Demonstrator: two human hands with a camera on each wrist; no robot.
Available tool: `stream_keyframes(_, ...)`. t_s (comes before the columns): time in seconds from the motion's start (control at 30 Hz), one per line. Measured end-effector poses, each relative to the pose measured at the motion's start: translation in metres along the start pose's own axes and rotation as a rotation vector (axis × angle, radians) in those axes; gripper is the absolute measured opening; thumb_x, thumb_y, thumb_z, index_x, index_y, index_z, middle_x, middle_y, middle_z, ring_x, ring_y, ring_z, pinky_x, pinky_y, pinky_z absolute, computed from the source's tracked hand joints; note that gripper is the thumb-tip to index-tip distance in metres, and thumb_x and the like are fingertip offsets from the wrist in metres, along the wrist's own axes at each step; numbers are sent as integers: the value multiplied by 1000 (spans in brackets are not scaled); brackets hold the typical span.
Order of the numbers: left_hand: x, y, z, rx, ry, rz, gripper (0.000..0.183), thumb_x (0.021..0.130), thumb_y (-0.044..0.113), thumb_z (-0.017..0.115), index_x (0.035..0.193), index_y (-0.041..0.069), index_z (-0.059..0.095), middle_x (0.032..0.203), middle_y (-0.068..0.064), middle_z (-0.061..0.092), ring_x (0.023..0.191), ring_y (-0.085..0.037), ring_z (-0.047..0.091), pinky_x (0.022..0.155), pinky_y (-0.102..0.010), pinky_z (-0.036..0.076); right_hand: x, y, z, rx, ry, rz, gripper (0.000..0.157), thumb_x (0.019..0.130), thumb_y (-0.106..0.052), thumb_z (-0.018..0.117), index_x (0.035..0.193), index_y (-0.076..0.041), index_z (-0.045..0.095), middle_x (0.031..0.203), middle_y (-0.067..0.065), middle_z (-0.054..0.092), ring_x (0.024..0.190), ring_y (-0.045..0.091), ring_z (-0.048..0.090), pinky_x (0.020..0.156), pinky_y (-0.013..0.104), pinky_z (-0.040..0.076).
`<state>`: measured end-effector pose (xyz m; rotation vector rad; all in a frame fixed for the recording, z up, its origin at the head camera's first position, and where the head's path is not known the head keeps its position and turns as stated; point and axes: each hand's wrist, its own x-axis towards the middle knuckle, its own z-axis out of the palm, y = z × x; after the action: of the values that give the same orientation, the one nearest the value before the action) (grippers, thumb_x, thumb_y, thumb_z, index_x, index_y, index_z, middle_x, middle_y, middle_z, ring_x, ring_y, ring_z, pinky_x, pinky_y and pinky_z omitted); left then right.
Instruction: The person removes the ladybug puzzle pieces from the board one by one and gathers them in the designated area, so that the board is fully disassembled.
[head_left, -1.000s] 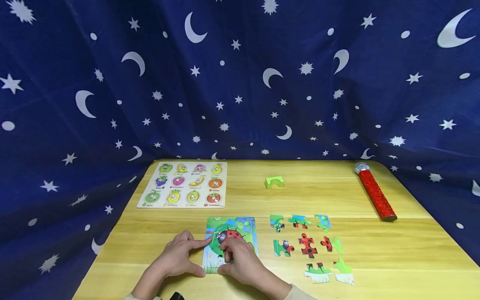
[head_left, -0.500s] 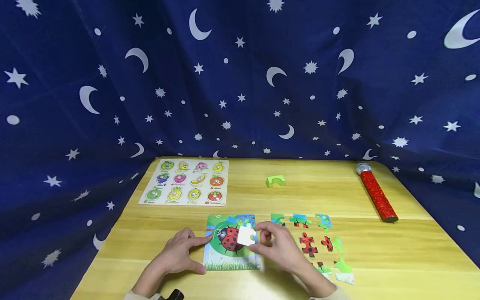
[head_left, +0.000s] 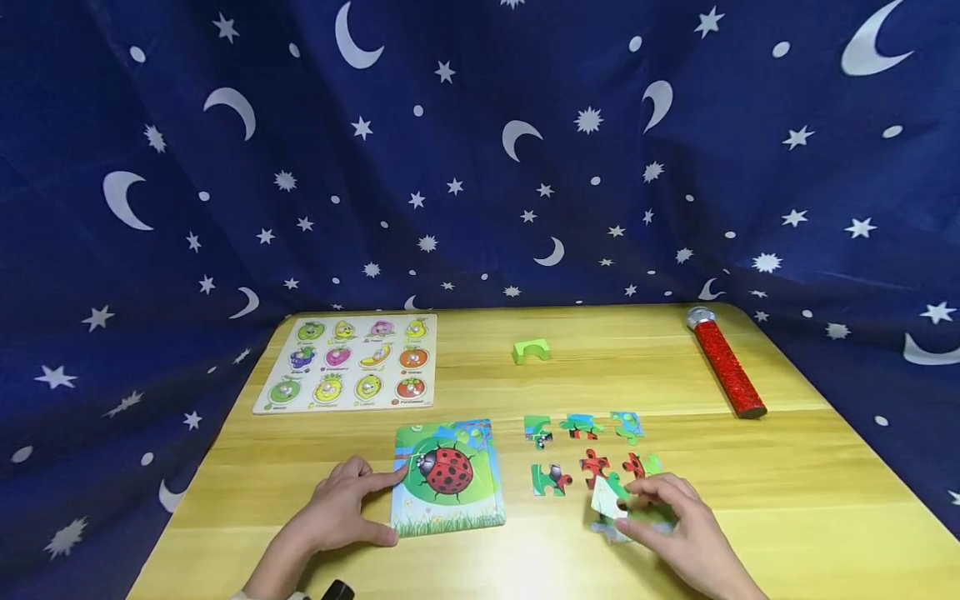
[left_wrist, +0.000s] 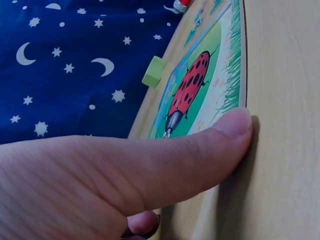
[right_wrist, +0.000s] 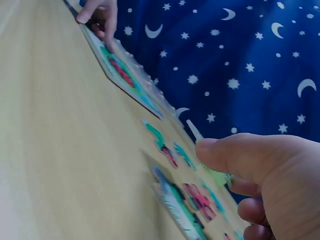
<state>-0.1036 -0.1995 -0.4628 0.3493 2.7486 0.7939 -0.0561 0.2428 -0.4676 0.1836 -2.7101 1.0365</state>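
A square ladybug puzzle board point(head_left: 468, 496) lies on the wooden table. My left hand point(head_left: 333, 508) rests at its left side, index finger on the picture and thumb at the near left corner; the left wrist view shows the thumb against the board's edge. Away to the right, my right hand point(head_left: 682, 529) pinches a jigsaw piece point(head_left: 602, 497) between thumb and fingers. That piece is tilted above loose pieces and partly covers them. Among the loose ones are a red spotted centre piece point(head_left: 593, 463) and a green piece with a black head point(head_left: 551, 479).
More jigsaw pieces point(head_left: 582, 426) form a row behind. At the back left lies a fruit peg puzzle point(head_left: 352, 362). A green arch block point(head_left: 532, 351) stands at the back middle, and a red glittery toy microphone point(head_left: 723, 362) lies at the right. A starry blue cloth point(head_left: 480, 150) hangs behind the table.
My right hand has lifted a jigsaw piece off the board and carried it right, over the loose pieces. The left hand stays at the board. The head view has shifted slightly.
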Motion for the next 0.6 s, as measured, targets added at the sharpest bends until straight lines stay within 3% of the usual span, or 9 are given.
stream_keyframes(0.17, -4, 0, 0, -5, -3, 2, 86, 59, 50, 89, 137, 28, 60, 93, 0, 37, 87, -19, 31, 72, -29, 23, -1, -2, 10, 5, -65, -73, 37, 69, -35, 88, 101, -32, 71, 98, -17, 59, 87, -3, 49, 75, 20, 45)
stream_keyframes(0.4, -4, -5, 1, 0, 27, 27, 87, 58, 55, 87, 137, 32, 58, 94, 1, 37, 87, -17, 31, 74, -29, 23, 3, -8, 22, -26, -110, -270, 35, 69, -41, 87, 99, -36, 68, 101, -20, 58, 91, -3, 45, 76, 24, 41)
stream_keyframes(0.6, -4, -6, 3, -14, 43, 21, 89, 58, 56, 87, 138, 34, 57, 94, 2, 37, 87, -17, 31, 76, -30, 23, 7, -11, 30, -61, -110, -271, 37, 67, -47, 87, 96, -38, 67, 104, -22, 58, 95, -2, 47, 82, 27, 39)
